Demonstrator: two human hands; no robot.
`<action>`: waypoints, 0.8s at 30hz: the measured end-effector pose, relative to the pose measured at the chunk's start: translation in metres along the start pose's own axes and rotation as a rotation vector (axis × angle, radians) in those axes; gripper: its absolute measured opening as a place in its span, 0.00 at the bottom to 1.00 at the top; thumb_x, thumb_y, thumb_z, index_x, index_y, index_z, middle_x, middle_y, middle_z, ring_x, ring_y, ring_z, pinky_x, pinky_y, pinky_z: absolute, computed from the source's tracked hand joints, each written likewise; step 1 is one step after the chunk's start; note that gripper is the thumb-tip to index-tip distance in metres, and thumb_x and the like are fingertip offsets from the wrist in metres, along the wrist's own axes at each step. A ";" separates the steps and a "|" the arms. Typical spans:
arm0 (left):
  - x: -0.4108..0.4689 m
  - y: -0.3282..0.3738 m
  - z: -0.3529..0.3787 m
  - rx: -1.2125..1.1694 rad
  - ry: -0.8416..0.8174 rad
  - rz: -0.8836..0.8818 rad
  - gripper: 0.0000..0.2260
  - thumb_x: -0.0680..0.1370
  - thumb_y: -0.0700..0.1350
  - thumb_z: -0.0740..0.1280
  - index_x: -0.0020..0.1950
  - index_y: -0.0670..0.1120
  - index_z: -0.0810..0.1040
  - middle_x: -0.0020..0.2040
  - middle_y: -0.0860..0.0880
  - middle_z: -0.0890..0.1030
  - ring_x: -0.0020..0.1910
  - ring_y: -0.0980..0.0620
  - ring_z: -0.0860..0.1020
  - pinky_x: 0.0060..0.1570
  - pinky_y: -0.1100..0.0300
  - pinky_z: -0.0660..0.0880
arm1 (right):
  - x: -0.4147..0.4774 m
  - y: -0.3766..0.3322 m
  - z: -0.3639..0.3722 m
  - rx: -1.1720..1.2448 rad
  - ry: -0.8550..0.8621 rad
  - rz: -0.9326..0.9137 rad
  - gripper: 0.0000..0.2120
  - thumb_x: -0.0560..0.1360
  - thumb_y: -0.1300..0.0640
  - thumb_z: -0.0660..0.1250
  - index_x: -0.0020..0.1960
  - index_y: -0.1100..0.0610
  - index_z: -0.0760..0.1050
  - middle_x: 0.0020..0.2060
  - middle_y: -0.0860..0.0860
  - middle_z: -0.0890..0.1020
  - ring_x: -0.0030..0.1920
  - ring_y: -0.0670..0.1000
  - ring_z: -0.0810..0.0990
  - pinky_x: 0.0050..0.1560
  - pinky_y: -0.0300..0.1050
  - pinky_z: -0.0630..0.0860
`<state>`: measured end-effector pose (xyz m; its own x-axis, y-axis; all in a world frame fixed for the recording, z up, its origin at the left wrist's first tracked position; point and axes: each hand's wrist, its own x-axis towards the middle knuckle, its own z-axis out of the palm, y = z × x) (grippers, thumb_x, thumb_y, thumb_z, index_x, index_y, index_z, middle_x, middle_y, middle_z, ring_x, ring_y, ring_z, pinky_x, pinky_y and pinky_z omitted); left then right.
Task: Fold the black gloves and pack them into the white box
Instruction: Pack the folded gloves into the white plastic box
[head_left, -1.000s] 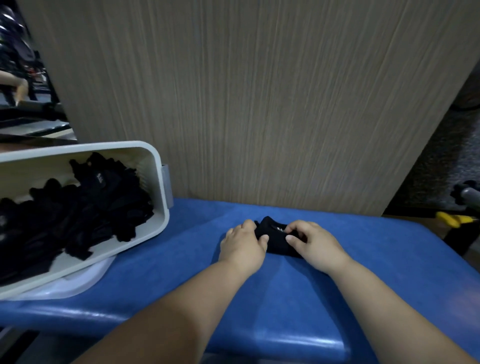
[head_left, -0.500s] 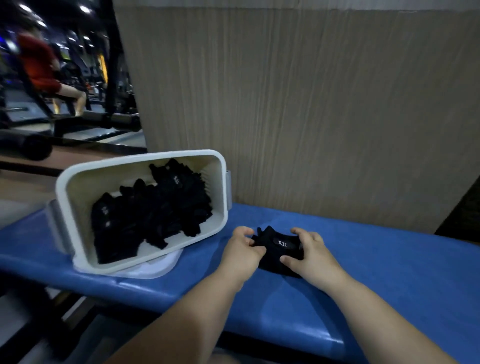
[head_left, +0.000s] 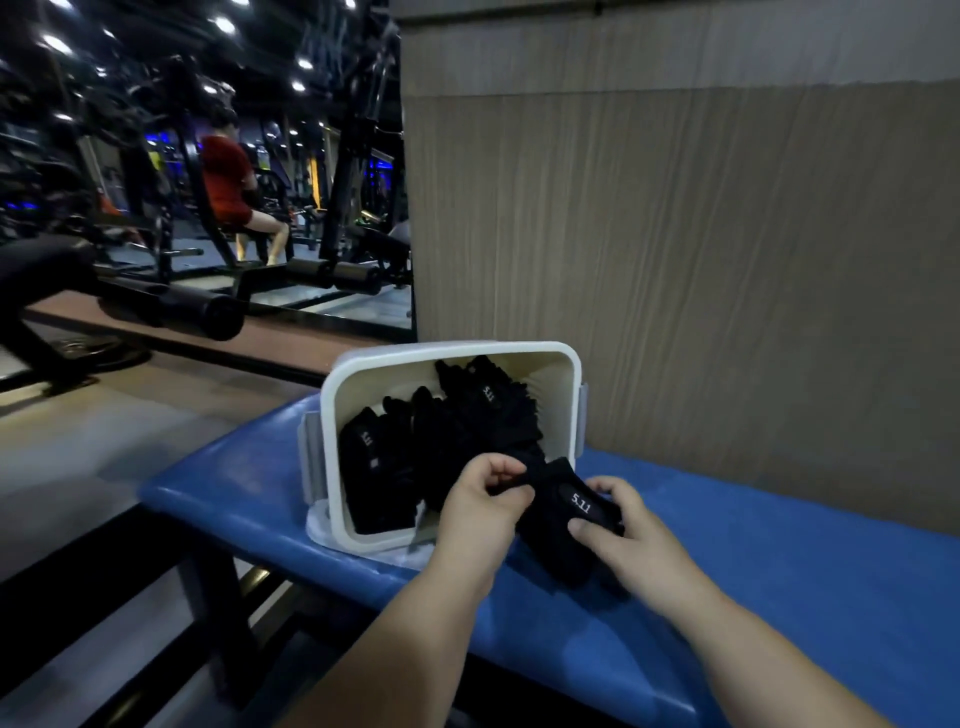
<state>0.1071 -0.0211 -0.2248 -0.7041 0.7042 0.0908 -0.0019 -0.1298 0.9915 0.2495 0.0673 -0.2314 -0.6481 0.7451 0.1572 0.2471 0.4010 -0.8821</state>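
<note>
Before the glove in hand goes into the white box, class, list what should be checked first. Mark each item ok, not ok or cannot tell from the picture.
1. Grip: the left hand pinches the folded glove at its top edge and the right hand grips its lower side: ok.
2. Fold: the glove is a compact bundle with its label up: ok.
3. Opening: the white box is tilted with its mouth toward the hands: ok.
4. Room: bare inner wall shows above the packed gloves: ok.
5. Steadiness: whether the tilted box sits firmly on the blue bench: cannot tell.
</note>
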 end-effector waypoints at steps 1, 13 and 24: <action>0.002 0.007 -0.005 -0.011 0.031 0.025 0.11 0.71 0.38 0.70 0.41 0.56 0.79 0.46 0.47 0.80 0.42 0.48 0.79 0.45 0.53 0.77 | 0.003 -0.006 0.006 0.041 0.003 -0.009 0.13 0.76 0.60 0.67 0.53 0.43 0.70 0.48 0.48 0.81 0.43 0.46 0.78 0.46 0.41 0.73; 0.035 0.058 -0.058 0.160 0.273 0.273 0.12 0.74 0.40 0.70 0.50 0.56 0.73 0.47 0.56 0.78 0.46 0.58 0.77 0.50 0.57 0.75 | 0.039 -0.074 0.063 0.106 0.181 -0.184 0.15 0.73 0.57 0.69 0.49 0.41 0.66 0.42 0.46 0.80 0.42 0.51 0.79 0.43 0.45 0.76; 0.053 0.061 -0.072 0.574 0.284 0.173 0.23 0.79 0.46 0.64 0.73 0.48 0.63 0.70 0.43 0.64 0.62 0.42 0.72 0.56 0.55 0.70 | 0.069 -0.100 0.090 -0.021 0.194 -0.199 0.08 0.74 0.54 0.69 0.45 0.48 0.69 0.34 0.49 0.77 0.32 0.46 0.73 0.33 0.41 0.70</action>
<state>0.0188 -0.0423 -0.1657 -0.8205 0.4847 0.3031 0.4512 0.2235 0.8640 0.1154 0.0305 -0.1722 -0.5359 0.7379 0.4104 0.1444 0.5590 -0.8165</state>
